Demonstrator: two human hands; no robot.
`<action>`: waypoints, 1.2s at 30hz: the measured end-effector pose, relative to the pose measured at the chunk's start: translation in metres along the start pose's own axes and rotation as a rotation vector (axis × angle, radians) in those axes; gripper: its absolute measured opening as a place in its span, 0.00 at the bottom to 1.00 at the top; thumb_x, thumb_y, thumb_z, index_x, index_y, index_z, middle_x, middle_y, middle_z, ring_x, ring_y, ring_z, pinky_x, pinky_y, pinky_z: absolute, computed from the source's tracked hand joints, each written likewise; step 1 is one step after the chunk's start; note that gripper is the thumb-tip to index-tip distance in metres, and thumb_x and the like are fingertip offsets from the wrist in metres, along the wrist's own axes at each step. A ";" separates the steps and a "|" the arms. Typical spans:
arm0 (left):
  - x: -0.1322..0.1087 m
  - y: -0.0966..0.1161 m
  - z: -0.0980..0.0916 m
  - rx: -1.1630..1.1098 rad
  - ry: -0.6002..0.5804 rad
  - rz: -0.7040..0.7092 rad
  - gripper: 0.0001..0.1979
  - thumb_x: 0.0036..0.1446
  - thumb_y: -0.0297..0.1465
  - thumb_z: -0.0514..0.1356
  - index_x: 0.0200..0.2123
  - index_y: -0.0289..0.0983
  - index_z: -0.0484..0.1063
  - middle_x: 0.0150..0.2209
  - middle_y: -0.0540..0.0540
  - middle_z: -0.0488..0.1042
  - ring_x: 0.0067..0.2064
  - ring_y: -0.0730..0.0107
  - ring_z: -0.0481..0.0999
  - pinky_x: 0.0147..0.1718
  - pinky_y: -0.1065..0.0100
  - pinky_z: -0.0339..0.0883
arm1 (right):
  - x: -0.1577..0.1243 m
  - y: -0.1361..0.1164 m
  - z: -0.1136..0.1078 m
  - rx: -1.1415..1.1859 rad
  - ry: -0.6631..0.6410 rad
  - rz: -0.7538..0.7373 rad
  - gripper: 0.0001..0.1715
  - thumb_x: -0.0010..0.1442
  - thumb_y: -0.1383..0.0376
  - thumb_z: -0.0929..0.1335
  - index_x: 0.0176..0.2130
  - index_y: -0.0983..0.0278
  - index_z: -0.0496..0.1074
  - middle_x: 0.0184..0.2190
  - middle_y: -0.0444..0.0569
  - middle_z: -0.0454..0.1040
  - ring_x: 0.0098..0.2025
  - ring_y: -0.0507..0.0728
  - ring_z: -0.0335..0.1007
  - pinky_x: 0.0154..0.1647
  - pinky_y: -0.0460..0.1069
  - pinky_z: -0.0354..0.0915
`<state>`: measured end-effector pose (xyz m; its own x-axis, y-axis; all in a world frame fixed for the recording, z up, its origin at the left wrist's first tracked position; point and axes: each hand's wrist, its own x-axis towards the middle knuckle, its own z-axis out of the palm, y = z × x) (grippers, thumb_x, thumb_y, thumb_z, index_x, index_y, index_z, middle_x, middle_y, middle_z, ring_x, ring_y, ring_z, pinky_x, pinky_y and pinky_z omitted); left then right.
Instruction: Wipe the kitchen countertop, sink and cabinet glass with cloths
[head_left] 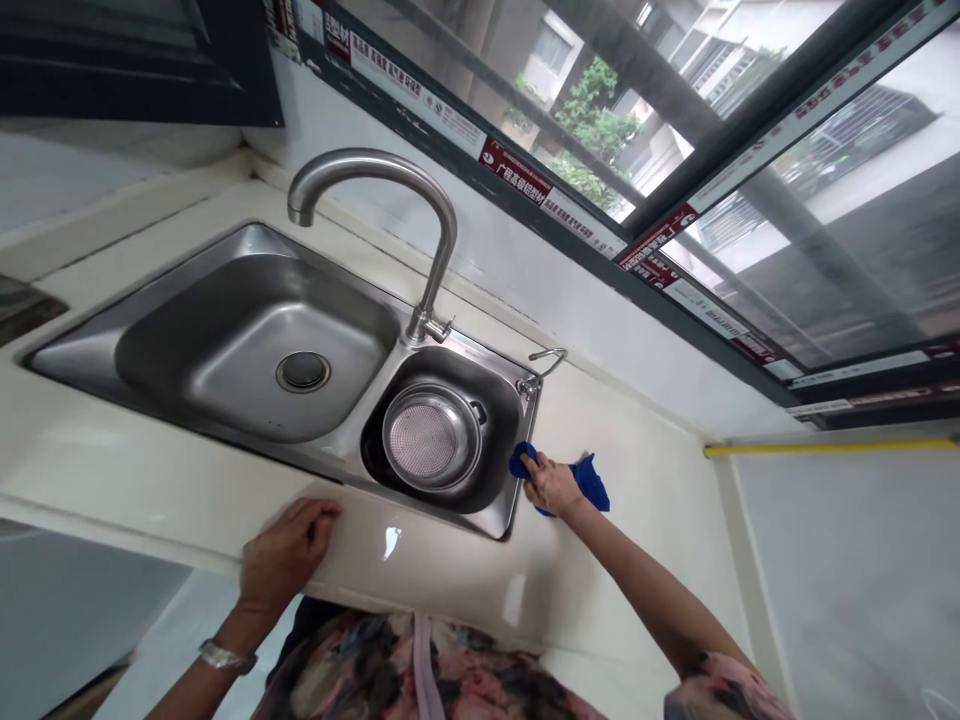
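My right hand (552,485) is closed on a blue cloth (592,482) at the right rim of the steel sink. Part of the cloth pokes out past the fingertips onto the rim, and the rest spreads behind the hand on the counter. Near the counter's front edge, left of the small basin, my left hand (286,550) rests with its fingers curled and nothing visible in them. A round steel strainer (424,440) sits inside the small right basin.
The large basin (300,330) with its drain lies to the left. A tall curved faucet (375,160) rises behind the sink, and a small thin spout (551,355) stands at its back right corner. Windows line the wall behind the cream counter (600,590).
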<state>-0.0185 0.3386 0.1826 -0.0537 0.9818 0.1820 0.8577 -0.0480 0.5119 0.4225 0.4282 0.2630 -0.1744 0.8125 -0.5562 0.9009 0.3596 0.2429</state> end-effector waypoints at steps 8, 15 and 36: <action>-0.003 -0.003 0.004 0.006 0.058 0.106 0.14 0.68 0.32 0.51 0.40 0.40 0.77 0.39 0.55 0.82 0.35 0.73 0.79 0.32 0.68 0.65 | -0.032 -0.027 0.010 0.037 -0.008 -0.009 0.35 0.67 0.61 0.61 0.70 0.65 0.60 0.56 0.64 0.73 0.51 0.65 0.76 0.47 0.54 0.71; 0.000 -0.003 0.001 -0.008 0.067 0.182 0.13 0.69 0.31 0.51 0.40 0.40 0.77 0.39 0.57 0.81 0.35 0.77 0.79 0.29 0.71 0.64 | -0.059 -0.055 0.024 0.089 -0.018 0.002 0.35 0.66 0.62 0.63 0.69 0.66 0.62 0.55 0.64 0.74 0.51 0.65 0.75 0.45 0.53 0.71; 0.005 -0.004 -0.002 -0.057 0.021 0.330 0.12 0.70 0.31 0.52 0.41 0.41 0.76 0.39 0.58 0.81 0.34 0.79 0.79 0.29 0.73 0.64 | -0.088 -0.099 0.035 0.427 0.006 0.234 0.32 0.59 0.64 0.66 0.62 0.66 0.70 0.50 0.60 0.78 0.47 0.63 0.78 0.45 0.52 0.71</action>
<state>-0.0235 0.3436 0.1832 0.2108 0.9076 0.3630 0.8005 -0.3734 0.4689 0.3622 0.3051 0.2597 0.0517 0.8520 -0.5210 0.9985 -0.0530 0.0124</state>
